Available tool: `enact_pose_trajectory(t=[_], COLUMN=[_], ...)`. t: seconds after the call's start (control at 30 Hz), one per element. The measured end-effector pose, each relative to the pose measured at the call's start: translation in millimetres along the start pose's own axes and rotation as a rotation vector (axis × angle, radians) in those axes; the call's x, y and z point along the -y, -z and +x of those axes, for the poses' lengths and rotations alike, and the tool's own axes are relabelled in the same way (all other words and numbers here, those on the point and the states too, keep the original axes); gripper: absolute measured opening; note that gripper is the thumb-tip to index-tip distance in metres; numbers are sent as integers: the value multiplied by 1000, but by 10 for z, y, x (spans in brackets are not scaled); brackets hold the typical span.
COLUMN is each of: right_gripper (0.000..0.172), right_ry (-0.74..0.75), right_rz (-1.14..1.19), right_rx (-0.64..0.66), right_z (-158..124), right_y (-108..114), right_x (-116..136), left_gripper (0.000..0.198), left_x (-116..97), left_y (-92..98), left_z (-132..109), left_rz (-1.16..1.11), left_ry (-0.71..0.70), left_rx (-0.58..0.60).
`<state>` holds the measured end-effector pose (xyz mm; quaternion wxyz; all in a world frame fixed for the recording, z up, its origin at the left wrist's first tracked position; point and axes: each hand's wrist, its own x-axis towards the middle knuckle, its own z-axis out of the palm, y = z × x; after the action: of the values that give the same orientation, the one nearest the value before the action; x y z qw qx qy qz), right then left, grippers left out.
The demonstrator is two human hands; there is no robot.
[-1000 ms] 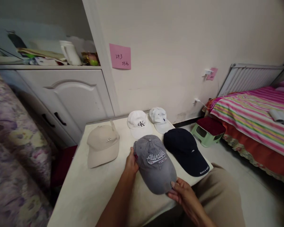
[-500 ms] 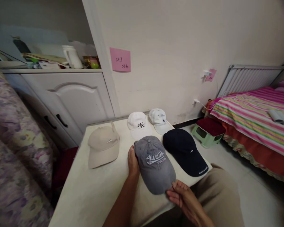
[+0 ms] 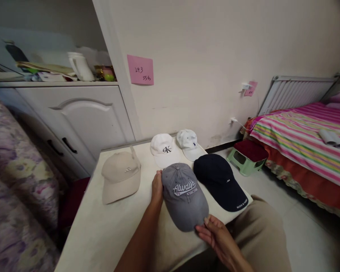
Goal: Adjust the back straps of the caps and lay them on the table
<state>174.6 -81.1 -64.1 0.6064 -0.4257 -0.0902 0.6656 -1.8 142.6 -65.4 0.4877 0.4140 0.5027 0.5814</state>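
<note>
A grey baseball cap with white "Always" lettering is at the front of the table, its brim pointing toward me and slightly right. My left hand holds the cap's left side, its fingers partly hidden behind the crown. With thumb and fingers, my right hand pinches the brim's front edge. A navy cap lies just to the right. Behind sit a white cap with black "CK" letters and a pale cap with a small dark emblem. Apart at the left lies a beige cap.
The caps are on a cream table against the wall. A white cabinet and floral curtain stand left. To the right are a green stool with a dark red top and a bed with striped covers.
The view has turned slightly, so the scene sits a little further left. Both hands stay on the grey cap, which looks almost unmoved on the table.
</note>
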Motion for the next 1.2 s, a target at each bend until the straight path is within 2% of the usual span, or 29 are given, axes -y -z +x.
enact_pose_trajectory(t=[0.2,0.33,0.5,0.57,0.7,0.8,0.97,1.1,1.2], right_gripper=[54,57,55,56,62,65,63,61,60], right_ry=[-8,-48,-44,-36,-27,-18,-41,-32,-29], right_rz=[-209,-333,-367,-373,-396,-457,-568,-624,-639], right_rx=[-34,-53,-43,-38,1,68,270,404,482], right_z=[69,90,76,63,25,-14,-69,-78,-40], right_y=[65,131,182,185,197,212,115,-160,-462], right_x=[-35,-39,-29,-33,-56,-124,-394,-575,-621], left_gripper=[40,47,49,50,46,50,50,41,22], left_x=[-39,-6,2,-38,-168,-273,-479,-578,-579], left_y=[65,124,182,203,305,497,1013,1418,1627], left_z=[-76,-266,-514,-588,-657,-625,-489,-514,-588], left_rz=[87,90,81,78,68,65,73,17,-111], left_ry=[-19,-34,-57,-55,-25,49,191,323,380], left_rx=[-3,-2,49,84,250,272,244,228,138])
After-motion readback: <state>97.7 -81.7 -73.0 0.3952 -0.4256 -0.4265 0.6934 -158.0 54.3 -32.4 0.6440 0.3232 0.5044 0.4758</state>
